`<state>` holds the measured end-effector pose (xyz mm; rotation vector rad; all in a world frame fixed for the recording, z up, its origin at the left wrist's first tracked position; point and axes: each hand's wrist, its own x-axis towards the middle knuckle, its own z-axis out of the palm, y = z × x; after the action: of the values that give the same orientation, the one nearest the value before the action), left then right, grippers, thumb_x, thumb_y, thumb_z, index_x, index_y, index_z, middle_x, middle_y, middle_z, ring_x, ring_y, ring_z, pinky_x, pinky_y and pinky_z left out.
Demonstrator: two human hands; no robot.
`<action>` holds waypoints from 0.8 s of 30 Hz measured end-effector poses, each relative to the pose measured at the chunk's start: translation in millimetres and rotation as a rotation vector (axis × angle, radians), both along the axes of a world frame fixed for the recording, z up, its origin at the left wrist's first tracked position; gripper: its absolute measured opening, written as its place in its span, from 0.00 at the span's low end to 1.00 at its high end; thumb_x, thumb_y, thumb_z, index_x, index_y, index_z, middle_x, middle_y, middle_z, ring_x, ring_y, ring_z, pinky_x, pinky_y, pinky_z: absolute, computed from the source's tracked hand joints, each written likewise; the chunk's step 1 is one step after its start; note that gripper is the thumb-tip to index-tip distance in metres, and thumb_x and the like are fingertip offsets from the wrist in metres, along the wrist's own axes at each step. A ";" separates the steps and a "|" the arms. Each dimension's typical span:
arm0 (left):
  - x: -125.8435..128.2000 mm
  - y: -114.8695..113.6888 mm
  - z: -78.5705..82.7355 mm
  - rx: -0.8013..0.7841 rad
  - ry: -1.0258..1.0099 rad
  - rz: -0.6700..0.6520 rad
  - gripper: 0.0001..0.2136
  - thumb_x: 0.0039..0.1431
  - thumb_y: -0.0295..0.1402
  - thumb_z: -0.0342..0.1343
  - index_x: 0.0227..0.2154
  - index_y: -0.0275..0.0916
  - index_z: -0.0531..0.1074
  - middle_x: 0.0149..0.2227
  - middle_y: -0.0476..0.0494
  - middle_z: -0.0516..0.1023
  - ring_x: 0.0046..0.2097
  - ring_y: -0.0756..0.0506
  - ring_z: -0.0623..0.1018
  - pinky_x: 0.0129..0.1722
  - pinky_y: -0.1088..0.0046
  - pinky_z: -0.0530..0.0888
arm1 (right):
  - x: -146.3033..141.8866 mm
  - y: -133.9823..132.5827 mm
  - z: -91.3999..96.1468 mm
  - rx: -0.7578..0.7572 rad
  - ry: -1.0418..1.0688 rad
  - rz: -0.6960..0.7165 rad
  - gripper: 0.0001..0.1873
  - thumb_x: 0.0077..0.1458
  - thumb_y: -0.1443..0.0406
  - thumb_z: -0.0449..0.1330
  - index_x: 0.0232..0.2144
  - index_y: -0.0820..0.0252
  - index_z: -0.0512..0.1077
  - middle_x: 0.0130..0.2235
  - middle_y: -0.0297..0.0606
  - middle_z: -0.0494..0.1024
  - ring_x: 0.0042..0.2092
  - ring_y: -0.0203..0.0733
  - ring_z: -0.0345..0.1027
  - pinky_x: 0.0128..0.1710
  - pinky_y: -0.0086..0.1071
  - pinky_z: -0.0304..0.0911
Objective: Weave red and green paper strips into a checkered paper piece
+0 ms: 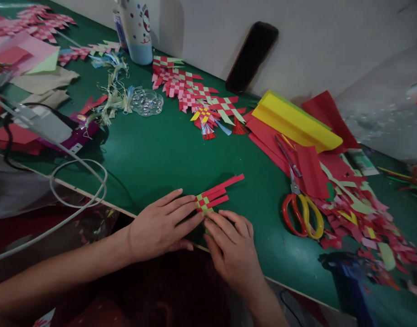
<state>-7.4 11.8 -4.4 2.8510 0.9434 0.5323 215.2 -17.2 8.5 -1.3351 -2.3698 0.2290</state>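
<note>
A small woven piece of red and light green paper strips (202, 202) lies on the green table, with loose red strip ends pointing up and to the right. My left hand (164, 221) is stretched out flat, its fingertips resting on the left side of the weave and its thumb apart. Closed at the lower right edge of the piece, my right hand (234, 245) pinches the paper strips. The fingers partly hide the lower part of the weave.
Scissors (299, 209) lie to the right, beside paper scraps (361, 213) and a yellow sheet (293, 120). Finished woven paper fish (191, 91) line the back. A phone (252, 56) leans on the wall. At left are tassels (109, 100), a bottle (136, 34) and a white cable (104, 181).
</note>
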 end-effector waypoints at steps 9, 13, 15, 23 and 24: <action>-2.1 0.8 -3.0 -0.048 0.022 -0.012 0.29 0.63 0.50 0.52 0.59 0.34 0.64 0.57 0.35 0.70 0.61 0.38 0.67 0.65 0.54 0.61 | -1.9 10.9 14.6 0.011 -0.033 0.007 0.18 0.62 0.69 0.53 0.53 0.55 0.72 0.49 0.39 0.78 0.51 0.46 0.64 0.50 0.42 0.58; -1.9 1.4 -2.3 -0.028 0.027 -0.009 0.28 0.64 0.50 0.51 0.58 0.34 0.65 0.56 0.35 0.70 0.60 0.37 0.69 0.65 0.54 0.62 | -8.4 29.4 16.3 0.014 -0.183 0.013 0.22 0.60 0.72 0.51 0.55 0.54 0.71 0.50 0.41 0.77 0.50 0.48 0.62 0.48 0.44 0.58; -2.0 2.0 -2.1 -0.018 0.025 -0.008 0.27 0.64 0.50 0.49 0.58 0.34 0.65 0.56 0.35 0.70 0.60 0.37 0.69 0.65 0.54 0.62 | -12.2 36.1 14.3 0.006 -0.235 0.031 0.22 0.60 0.72 0.53 0.55 0.54 0.71 0.50 0.41 0.77 0.49 0.49 0.62 0.47 0.44 0.57; -1.5 4.6 1.3 -0.038 0.022 -0.006 0.27 0.65 0.49 0.50 0.58 0.33 0.65 0.57 0.36 0.69 0.61 0.39 0.67 0.65 0.55 0.60 | -19.6 38.4 9.5 0.006 -0.245 0.006 0.22 0.58 0.74 0.54 0.52 0.52 0.72 0.48 0.38 0.77 0.49 0.49 0.62 0.46 0.45 0.55; -1.2 4.5 2.0 -0.046 0.025 -0.003 0.27 0.64 0.49 0.50 0.58 0.34 0.65 0.57 0.36 0.70 0.61 0.38 0.67 0.65 0.54 0.60 | -16.9 40.0 9.4 -0.012 -0.206 0.001 0.22 0.58 0.74 0.53 0.52 0.52 0.72 0.47 0.39 0.77 0.49 0.48 0.63 0.46 0.44 0.56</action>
<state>-8.7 16.3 -2.4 2.8236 0.9427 0.4698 198.3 22.8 17.9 -1.4236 -2.5414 0.1103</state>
